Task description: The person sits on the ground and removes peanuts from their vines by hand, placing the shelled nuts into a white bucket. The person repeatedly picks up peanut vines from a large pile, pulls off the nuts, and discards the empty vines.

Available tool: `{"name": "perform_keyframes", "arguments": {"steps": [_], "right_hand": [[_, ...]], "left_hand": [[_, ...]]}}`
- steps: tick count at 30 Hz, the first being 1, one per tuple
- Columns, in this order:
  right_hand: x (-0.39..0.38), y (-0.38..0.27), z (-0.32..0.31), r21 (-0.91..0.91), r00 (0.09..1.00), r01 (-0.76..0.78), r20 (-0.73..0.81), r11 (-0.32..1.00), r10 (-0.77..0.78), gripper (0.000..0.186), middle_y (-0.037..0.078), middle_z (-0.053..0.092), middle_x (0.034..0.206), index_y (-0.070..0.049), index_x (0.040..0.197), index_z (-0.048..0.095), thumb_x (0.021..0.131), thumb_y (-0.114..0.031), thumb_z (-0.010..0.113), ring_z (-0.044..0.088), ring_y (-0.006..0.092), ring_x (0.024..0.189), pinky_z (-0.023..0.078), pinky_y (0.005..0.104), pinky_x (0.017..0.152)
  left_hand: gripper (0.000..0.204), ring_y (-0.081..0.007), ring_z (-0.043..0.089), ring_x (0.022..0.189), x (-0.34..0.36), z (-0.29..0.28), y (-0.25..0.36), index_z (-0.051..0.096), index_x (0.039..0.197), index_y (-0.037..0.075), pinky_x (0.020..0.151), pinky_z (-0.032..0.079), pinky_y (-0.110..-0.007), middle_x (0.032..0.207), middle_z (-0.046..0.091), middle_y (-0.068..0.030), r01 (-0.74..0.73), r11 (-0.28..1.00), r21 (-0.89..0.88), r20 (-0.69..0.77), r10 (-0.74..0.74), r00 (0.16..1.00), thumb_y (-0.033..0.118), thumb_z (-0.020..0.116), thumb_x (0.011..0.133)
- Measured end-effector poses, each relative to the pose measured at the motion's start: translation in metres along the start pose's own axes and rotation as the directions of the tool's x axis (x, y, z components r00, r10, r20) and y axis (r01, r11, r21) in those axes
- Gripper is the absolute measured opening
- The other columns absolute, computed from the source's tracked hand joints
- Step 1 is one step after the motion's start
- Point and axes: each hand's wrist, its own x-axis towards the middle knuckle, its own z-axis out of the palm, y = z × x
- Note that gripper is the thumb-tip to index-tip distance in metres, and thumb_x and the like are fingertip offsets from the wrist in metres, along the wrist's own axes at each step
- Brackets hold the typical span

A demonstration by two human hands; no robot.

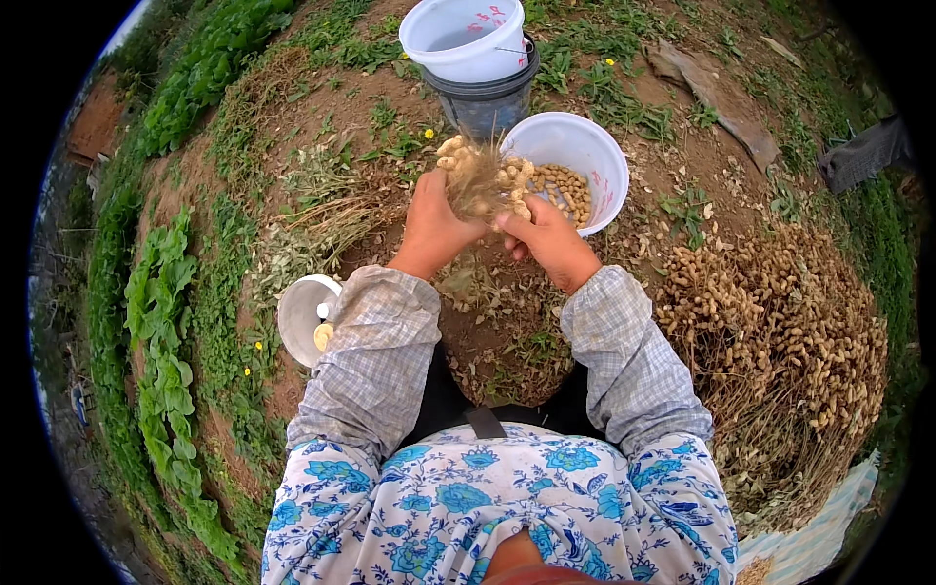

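Note:
My left hand (436, 226) is closed round a bunch of dried peanut plants (478, 185), with pale pods clustered among its thin roots. At the right side of the bunch my right hand (552, 244) has its fingers pinched on peanuts (515, 208) hanging there. Just beyond that hand, a white bucket (610, 161) leans toward me with loose peanuts (564, 190) lying in its bottom. The bunch partly covers the bucket's left rim. Some of my left fingers are hidden behind the roots.
A white bucket (448, 60) sits in a dark bucket (483, 102) straight ahead. Pulled peanut plants (790, 341) are heaped on my right. A small white pail (294, 317) lies by my left forearm, and stripped stalks (336, 216) rest on the soil. Leafy green plants (161, 292) grow further left.

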Motion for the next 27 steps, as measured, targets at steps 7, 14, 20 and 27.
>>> {"name": "perform_keyframes", "arguments": {"steps": [7, 14, 20, 27], "right_hand": [[-0.011, -0.012, 0.001, -0.794, 0.947, 0.239, 0.063, 0.559, -0.315, 0.028, 0.023, 0.065, 0.091, 0.002, 0.098, 0.059, 0.094, -0.027, 0.056, 0.061, 0.0425, 0.086, 0.048, 0.0467, 0.072], [-0.040, -0.043, -0.016, -0.566, 0.945, 0.303, 0.075, 0.767, -0.318, 0.028, 0.018, 0.066, 0.089, -0.001, 0.104, 0.061, 0.093, -0.027, 0.059, 0.064, 0.0370, 0.083, 0.048, 0.0458, 0.074], [-0.008, -0.011, -0.053, -0.924, 0.682, 0.195, -0.113, 0.329, -0.722, 0.042, 0.015, 0.065, 0.106, -0.001, 0.118, 0.061, 0.085, -0.026, 0.070, 0.065, 0.0294, 0.095, 0.050, 0.0393, 0.086], [0.000, 0.010, 0.005, -0.524, 0.921, 0.249, -0.132, 0.815, -0.367, 0.038, 0.016, 0.067, 0.096, -0.001, 0.106, 0.064, 0.085, -0.033, 0.071, 0.066, 0.0284, 0.086, 0.052, 0.0383, 0.075]], "left_hand": [[0.065, -0.0364, 0.051, 0.107, 0.003, -0.006, 0.005, 0.050, 0.111, -0.002, 0.092, 0.045, -0.043, 0.113, 0.050, -0.0200, -0.013, 0.991, 0.133, -0.041, 0.019, 0.999, 0.024, 0.084, 0.063], [0.067, -0.0373, 0.054, 0.102, 0.010, -0.017, -0.027, 0.052, 0.111, -0.003, 0.088, 0.046, -0.045, 0.106, 0.054, -0.0208, 0.171, 0.985, 0.038, -0.176, -0.161, 0.971, 0.027, 0.085, 0.061], [0.065, -0.0368, 0.056, 0.101, 0.006, -0.012, -0.011, 0.054, 0.112, -0.003, 0.089, 0.046, -0.044, 0.108, 0.056, -0.0221, 0.181, 0.971, -0.157, -0.116, -0.200, 0.973, 0.026, 0.084, 0.062], [0.061, -0.0354, 0.056, 0.100, 0.001, 0.006, 0.002, 0.054, 0.109, -0.002, 0.086, 0.047, -0.042, 0.106, 0.055, -0.0199, 0.045, 0.997, 0.058, -0.137, -0.037, 0.990, 0.028, 0.083, 0.065]]}}
